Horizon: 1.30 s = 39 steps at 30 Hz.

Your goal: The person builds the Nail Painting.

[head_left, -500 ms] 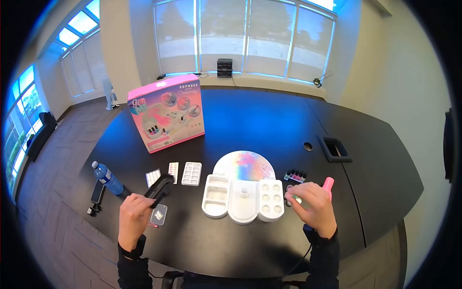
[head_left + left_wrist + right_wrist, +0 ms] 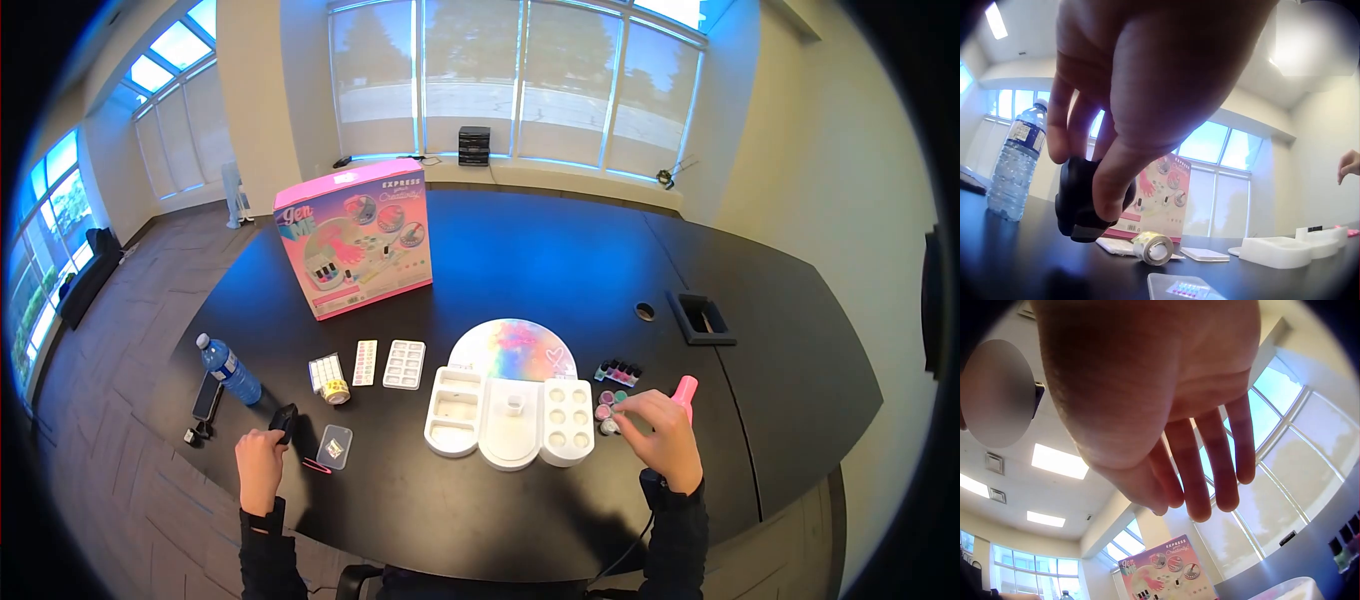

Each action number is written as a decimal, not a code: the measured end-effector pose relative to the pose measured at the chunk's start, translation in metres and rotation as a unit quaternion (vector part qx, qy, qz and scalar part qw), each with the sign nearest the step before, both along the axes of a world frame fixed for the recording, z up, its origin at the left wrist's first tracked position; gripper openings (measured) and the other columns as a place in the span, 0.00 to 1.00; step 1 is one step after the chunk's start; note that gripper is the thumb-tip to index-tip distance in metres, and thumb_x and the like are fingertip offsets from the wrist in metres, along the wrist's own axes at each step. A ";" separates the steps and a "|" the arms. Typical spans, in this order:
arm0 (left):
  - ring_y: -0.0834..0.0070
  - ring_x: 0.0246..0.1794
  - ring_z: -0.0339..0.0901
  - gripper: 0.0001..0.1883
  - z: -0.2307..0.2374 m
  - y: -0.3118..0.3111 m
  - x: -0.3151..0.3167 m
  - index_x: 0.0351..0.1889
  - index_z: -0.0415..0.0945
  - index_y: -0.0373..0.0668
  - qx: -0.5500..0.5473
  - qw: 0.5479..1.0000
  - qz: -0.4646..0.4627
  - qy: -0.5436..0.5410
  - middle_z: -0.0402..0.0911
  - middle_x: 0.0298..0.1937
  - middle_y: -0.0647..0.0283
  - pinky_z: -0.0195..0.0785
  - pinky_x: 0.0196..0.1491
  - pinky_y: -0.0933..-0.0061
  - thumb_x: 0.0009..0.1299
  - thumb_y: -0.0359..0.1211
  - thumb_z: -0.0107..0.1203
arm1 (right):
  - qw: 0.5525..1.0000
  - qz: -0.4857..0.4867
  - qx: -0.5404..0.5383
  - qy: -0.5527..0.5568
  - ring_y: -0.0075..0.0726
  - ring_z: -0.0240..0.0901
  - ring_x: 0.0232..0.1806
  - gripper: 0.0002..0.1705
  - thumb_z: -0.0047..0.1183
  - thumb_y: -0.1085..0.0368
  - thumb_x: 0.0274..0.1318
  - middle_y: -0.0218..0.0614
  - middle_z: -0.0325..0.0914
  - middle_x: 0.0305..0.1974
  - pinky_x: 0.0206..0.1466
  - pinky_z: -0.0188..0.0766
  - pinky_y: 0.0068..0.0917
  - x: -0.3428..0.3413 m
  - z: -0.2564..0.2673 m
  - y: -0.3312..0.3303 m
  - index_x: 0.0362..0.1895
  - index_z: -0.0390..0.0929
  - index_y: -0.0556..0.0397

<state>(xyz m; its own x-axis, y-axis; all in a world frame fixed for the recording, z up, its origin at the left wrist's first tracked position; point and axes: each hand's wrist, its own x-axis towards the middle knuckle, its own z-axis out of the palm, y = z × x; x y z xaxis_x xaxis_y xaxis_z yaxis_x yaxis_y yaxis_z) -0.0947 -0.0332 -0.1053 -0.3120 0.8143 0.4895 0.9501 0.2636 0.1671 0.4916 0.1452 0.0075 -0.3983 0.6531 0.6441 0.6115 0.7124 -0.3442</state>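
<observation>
My left hand (image 2: pixel 260 468) grips a black elongated object (image 2: pixel 1079 200) between thumb and fingers, held low over the table's left side. Its exact kind is unclear. To its right lie a small clear case (image 2: pixel 335 447) and a pink tweezer-like piece (image 2: pixel 316 466); farther back a yellow-patterned roll (image 2: pixel 335 391) leans by a white sheet. My right hand (image 2: pixel 664 440) hovers beside several small coloured pots (image 2: pixel 606 410). Its fingers (image 2: pixel 1196 487) hang fairly straight, the thumb near the index finger, with nothing seen between them. A pink bottle (image 2: pixel 685 393) stands just behind this hand.
A white compartment station (image 2: pixel 510 452) with a rainbow panel sits mid-table. Small polish bottles (image 2: pixel 618 374) stand behind the pots. White and patterned trays (image 2: pixel 404 364) lie left of centre. The pink box (image 2: pixel 355 240) stands behind; a water bottle (image 2: pixel 230 370) and phone (image 2: pixel 207 398) are at left.
My left hand has lowered and moved left with the black object, so the patterned roll now shows. The right hand has shifted slightly right and down, uncovering more of the pots.
</observation>
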 end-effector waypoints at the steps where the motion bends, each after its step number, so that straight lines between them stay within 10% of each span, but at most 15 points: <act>1: 0.46 0.41 0.83 0.09 -0.005 0.001 -0.003 0.39 0.91 0.39 -0.021 1.000 0.010 0.016 0.87 0.34 0.49 0.75 0.46 0.47 0.61 0.28 0.73 | 1.000 -0.003 -0.003 0.004 0.46 0.88 0.42 0.06 0.73 0.69 0.59 0.38 0.91 0.38 0.45 0.82 0.40 0.001 0.000 0.001 0.40 0.91 0.52; 17: 0.48 0.43 0.86 0.11 -0.039 -0.002 -0.024 0.41 0.94 0.43 -0.069 0.997 0.038 0.000 0.88 0.37 0.48 0.78 0.49 0.48 0.60 0.27 0.74 | 0.995 -0.008 -0.095 0.004 0.45 0.89 0.44 0.09 0.74 0.64 0.62 0.39 0.92 0.40 0.49 0.82 0.39 0.008 -0.003 0.020 0.41 0.90 0.55; 39: 0.51 0.46 0.91 0.34 0.113 0.100 0.138 0.50 0.91 0.36 0.018 0.975 -0.106 -0.192 0.94 0.44 0.51 0.83 0.51 0.56 0.63 0.58 0.80 | 0.955 0.037 -0.292 0.022 0.53 0.88 0.54 0.32 0.63 0.45 0.76 0.52 0.89 0.58 0.59 0.83 0.43 -0.025 0.029 0.071 0.68 0.79 0.58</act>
